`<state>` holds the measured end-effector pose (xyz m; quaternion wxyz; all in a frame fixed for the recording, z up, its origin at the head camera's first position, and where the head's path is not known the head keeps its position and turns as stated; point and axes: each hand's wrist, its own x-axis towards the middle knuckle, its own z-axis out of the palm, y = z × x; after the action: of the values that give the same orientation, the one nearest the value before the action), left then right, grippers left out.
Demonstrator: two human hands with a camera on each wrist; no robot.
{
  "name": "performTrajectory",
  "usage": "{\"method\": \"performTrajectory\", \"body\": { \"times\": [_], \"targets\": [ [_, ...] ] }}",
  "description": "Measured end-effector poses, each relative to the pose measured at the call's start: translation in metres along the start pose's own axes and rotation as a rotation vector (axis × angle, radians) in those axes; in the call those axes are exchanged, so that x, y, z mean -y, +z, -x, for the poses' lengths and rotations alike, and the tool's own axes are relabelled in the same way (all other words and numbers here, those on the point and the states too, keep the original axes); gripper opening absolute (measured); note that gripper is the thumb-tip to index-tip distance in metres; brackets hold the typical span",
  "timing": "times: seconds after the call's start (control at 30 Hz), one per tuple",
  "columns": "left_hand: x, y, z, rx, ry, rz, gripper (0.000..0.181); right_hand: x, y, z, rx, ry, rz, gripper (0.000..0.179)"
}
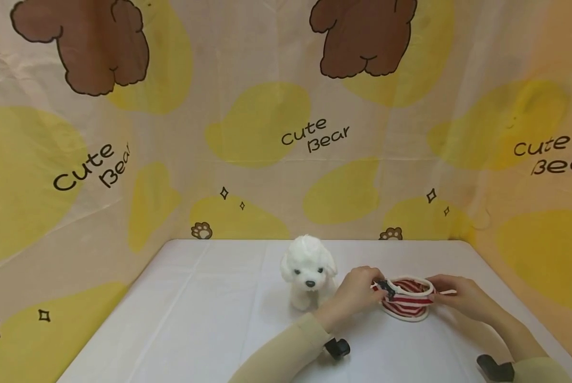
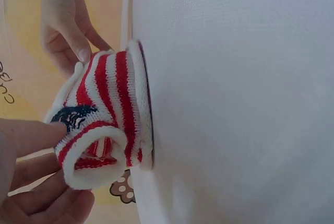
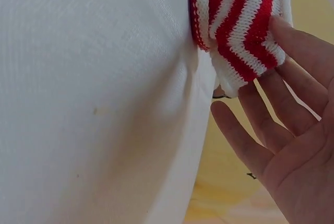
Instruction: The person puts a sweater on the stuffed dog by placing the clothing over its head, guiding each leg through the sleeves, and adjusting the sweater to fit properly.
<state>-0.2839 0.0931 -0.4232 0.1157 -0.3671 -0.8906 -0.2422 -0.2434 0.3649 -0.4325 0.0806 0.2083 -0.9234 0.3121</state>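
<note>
The striped knit garment (image 1: 410,301) rested on the white table (image 1: 209,308), near the plush dog (image 1: 309,263). It looked light, soft, stretchy, likely best gripped at its rims. The left hand (image 1: 359,290) pinched beside its navy patch (image 2: 78,117); the right hand (image 1: 463,298), the opposite side.

I seemed to be looking into a small draped booth set around a white table (image 1: 195,330). Cream-and-yellow fabric (image 1: 257,178) hung just behind the table and along its left and right sides, creased like curtain cloth and printed with brown bears (image 1: 367,40), paw prints (image 1: 201,230) and "Cute Bear" lettering (image 1: 328,139). What sort of building held it, I couldn't tell.
</note>
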Motion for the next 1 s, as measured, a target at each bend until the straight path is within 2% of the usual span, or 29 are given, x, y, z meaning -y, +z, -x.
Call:
{"method": "performTrajectory", "body": {
  "times": [0.2, 0.37, 0.43, 0.57, 0.73, 0.87, 1.0],
  "targets": [
    [0.002, 0.007, -0.003, 0.022, -0.082, 0.105, 0.013, 0.003, 0.000, 0.000, 0.007, 0.049, 0.001, 0.029],
    [0.002, 0.010, -0.003, 0.005, -0.150, 0.169, 0.012, 0.007, -0.001, 0.001, -0.030, 0.052, -0.020, 0.027],
    [0.003, 0.012, -0.004, -0.008, -0.158, 0.180, 0.011, 0.009, -0.001, 0.001, -0.046, 0.057, -0.014, 0.027],
    [0.002, 0.009, -0.005, -0.051, -0.124, 0.151, 0.009, 0.012, -0.003, 0.002, -0.092, 0.047, 0.012, 0.026],
    [-0.004, -0.004, -0.005, -0.112, -0.065, 0.094, 0.010, 0.021, -0.010, 0.001, -0.132, 0.027, 0.022, 0.026],
    [-0.012, -0.019, -0.002, -0.169, -0.024, 0.080, 0.009, 0.032, -0.017, 0.001, -0.173, 0.002, 0.044, 0.027],
    [-0.020, -0.041, 0.001, -0.243, 0.022, 0.110, 0.008, 0.046, -0.027, -0.001, -0.227, -0.041, 0.054, 0.028]
  ]
}}
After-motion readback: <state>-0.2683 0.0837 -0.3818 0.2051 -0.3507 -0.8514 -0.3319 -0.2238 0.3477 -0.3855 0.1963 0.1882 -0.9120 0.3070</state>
